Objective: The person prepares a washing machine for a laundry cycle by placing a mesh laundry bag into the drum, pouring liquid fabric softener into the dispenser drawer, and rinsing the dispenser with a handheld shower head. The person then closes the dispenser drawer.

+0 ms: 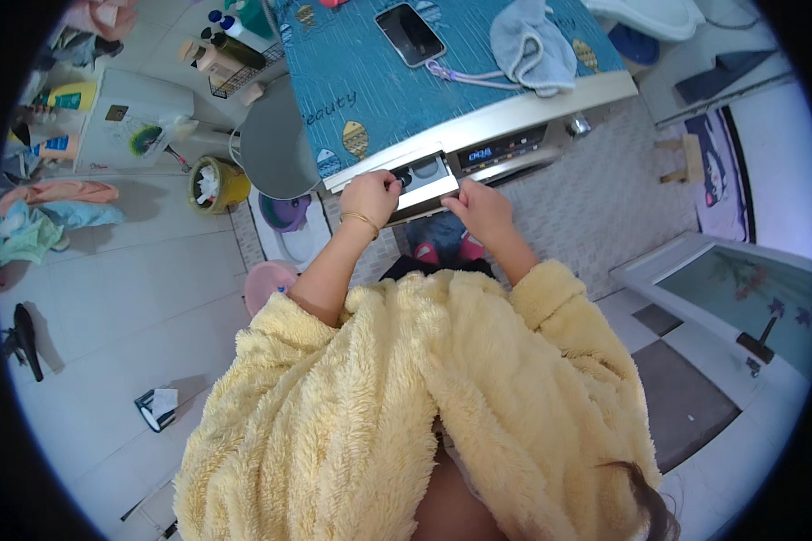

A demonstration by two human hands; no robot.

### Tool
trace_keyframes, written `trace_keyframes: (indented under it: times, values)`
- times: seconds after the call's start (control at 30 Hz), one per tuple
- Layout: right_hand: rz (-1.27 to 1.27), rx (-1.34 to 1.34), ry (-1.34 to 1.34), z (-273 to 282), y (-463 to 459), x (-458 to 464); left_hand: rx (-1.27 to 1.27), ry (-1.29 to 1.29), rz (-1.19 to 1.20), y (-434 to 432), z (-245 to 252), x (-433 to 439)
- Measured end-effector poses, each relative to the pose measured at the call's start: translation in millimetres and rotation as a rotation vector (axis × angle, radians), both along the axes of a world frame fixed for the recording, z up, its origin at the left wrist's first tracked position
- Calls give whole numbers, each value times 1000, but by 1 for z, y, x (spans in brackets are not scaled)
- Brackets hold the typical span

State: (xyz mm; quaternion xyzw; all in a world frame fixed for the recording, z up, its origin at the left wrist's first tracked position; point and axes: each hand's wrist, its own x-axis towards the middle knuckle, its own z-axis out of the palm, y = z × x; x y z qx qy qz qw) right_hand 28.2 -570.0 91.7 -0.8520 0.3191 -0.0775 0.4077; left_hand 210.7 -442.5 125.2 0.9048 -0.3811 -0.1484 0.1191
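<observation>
In front of me a washing machine's detergent drawer point(421, 179) is pulled out below the white top edge. My left hand point(369, 198), wearing a gold bangle, is curled at the drawer's left side. A small dark thing point(404, 178) shows right by its fingertips; whether the fingers hold it is unclear. At the drawer's front right corner, my right hand point(480, 211) has its fingers bent, the thumb against the front panel. The lit control panel point(501, 150) is to the right of the drawer.
On the blue fish-patterned cover point(379, 88) lie a smartphone point(410, 35) with a lilac strap and a grey-blue cloth point(534, 51). A grey bucket point(277, 145) stands left of the machine, near a yellow waste bin point(233, 189). A pink basin point(264, 284) sits by my left forearm.
</observation>
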Motion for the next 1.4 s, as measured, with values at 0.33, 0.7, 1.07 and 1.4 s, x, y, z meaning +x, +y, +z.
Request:
trace_keyframes:
  times: [0.33, 0.7, 1.07, 1.4]
  values:
    - [32, 38, -159, 103, -39, 42, -19, 23, -266, 8, -2, -25]
    - [353, 1035, -627, 197, -140, 373, 77, 104, -216, 13, -3, -23]
    - [241, 1167, -700, 176, -255, 609, -140, -151, -80, 11, -26, -45]
    - [206, 803, -533, 209, -241, 595, -247, -144, -54, 9, -29, -57]
